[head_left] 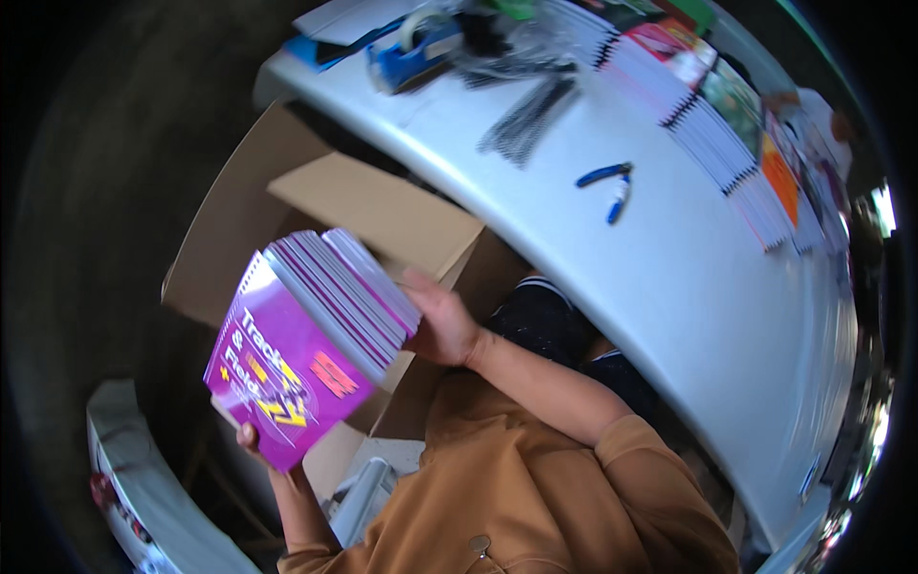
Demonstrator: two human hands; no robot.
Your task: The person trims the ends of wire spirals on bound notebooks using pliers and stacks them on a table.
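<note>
A thick stack of purple spiral-bound books (306,335) hangs tilted in the air above an open cardboard box (382,215). My left hand (251,440) grips the stack's lower corner, only the fingertips showing under the cover. My right hand (442,320) presses against the stack's far side, fingers spread along the page edges. Both forearms rise from the lower edge, in tan sleeves.
A white table (669,287) curves across the right, carrying blue-handled pliers (608,187), a bundle of black cable ties (531,115), a blue tape dispenser (417,48) and rows of spiral-bound books (727,134). A white object (143,488) lies at lower left.
</note>
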